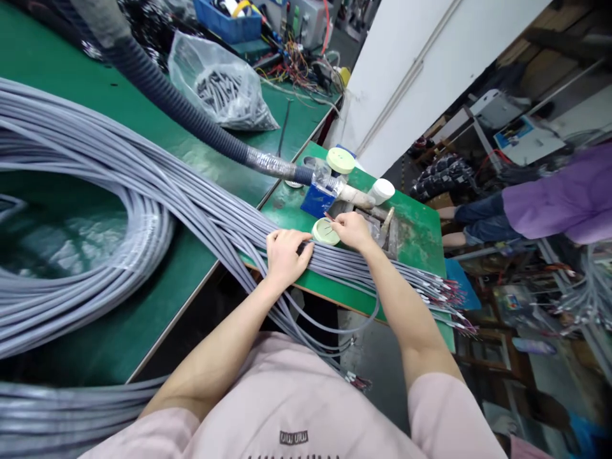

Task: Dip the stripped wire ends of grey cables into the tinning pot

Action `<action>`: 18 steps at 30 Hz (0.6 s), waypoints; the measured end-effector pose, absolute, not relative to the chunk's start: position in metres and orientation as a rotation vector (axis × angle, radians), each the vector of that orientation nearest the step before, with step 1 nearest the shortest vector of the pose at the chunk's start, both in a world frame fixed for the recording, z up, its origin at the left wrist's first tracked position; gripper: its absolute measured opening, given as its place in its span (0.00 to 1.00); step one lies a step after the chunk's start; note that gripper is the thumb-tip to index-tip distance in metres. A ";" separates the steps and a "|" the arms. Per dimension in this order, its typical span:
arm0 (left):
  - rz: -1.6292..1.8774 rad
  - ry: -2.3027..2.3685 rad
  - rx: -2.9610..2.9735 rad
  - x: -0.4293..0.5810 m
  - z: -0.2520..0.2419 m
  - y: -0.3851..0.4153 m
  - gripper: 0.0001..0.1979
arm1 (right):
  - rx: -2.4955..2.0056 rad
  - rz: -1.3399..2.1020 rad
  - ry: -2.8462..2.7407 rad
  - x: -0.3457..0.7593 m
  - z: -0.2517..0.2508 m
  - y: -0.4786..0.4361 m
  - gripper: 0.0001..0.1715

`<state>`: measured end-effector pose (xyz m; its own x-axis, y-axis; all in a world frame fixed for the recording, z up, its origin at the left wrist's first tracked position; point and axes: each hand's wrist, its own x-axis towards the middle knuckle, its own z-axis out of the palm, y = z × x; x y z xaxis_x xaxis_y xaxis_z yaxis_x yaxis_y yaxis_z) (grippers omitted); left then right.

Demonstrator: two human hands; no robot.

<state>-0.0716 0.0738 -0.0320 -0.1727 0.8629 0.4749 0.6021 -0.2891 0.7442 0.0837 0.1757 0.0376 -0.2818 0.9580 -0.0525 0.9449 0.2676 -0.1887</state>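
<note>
My left hand (287,256) is closed over the bundle of grey cables (229,210), its fingers curled round a grey cable. A dark spot shows between its thumb and forefinger, too small to name. My right hand (352,231) pinches a thin wire end with a reddish tip above a pale green round tub (326,231). Dark thin lines show inside the tub. Below my right wrist the cables run on to stripped ends (454,294) with red and white wires.
A ribbed hose (191,115) crosses the bench to a blue box (317,199). Near it stand a yellow-green lid (340,160), a white jar (381,191) and a brush (386,224). A clear bag (220,89) lies behind. A person in purple (554,191) stands at right.
</note>
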 end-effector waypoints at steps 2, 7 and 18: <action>1.424 1.687 1.830 -0.071 -0.032 0.073 0.07 | -1.872 0.258 -2.487 0.081 0.038 0.177 0.13; 1.428 1.655 1.794 -0.073 -0.032 0.074 0.06 | -1.910 0.224 -2.516 0.079 0.035 0.178 0.13; 1.413 1.682 1.853 -0.074 -0.030 0.072 0.06 | -1.728 0.265 -2.295 0.127 0.058 0.171 0.18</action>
<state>-0.0736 0.0720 -0.0298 -0.1475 0.8714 0.4678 0.6112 -0.2916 0.7359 0.1270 0.1713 0.0578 -0.2614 0.9607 0.0939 0.9139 0.2776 -0.2962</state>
